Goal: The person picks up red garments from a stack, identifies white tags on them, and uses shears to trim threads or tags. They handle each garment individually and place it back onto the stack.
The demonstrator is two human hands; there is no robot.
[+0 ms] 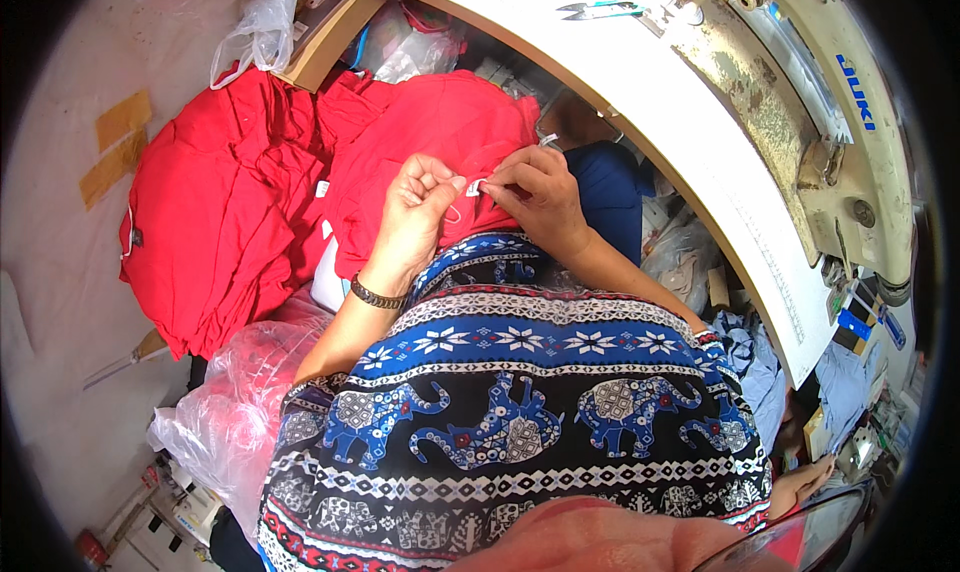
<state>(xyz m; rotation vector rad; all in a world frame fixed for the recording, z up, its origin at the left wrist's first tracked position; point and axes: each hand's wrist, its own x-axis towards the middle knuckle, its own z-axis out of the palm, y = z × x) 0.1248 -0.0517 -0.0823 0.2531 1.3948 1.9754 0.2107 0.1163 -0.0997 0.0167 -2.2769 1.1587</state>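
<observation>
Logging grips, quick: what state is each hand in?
Left hand: pinched closed; anything held is too small to tell.
Right hand: pinched closed at a white label; hold on it unclear.

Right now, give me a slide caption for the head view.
Left fingers and right fingers pinched around a white tag over red cloth, a sewing machine at right.

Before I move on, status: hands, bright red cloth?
Bare left hand pinched beside small white tag; bare right hand gripping tag. Red cloth beneath both. White sewing tabletop right, not in way.
</observation>
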